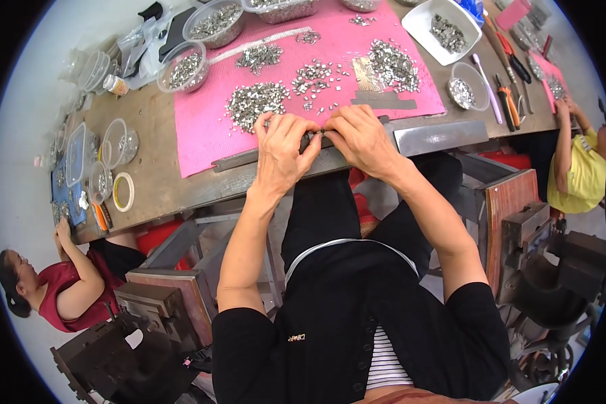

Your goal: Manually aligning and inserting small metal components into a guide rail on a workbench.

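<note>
My left hand (283, 148) and my right hand (362, 140) meet at the front edge of the table, fingertips nearly touching. Both are closed in a pinch around something small and dark between them, too small to name. Just beyond the left hand lies a large pile of small silvery metal pieces (257, 102) on a pink mat (198, 145). A scattered group of similar pieces (313, 77) lies past the fingertips. Beneath the hands, a long dark metal bar (239, 160) runs along the mat's near edge. A flat grey metal plate (441, 137) lies beside the right forearm.
Clear tubs of metal pieces (183, 66) stand at the back left, and a white tray (421, 30) at the back right. Pliers (505, 101) and a lilac toothbrush-like stick (488, 89) lie right. A tape roll (123, 192) lies left. Co-workers sit at both sides.
</note>
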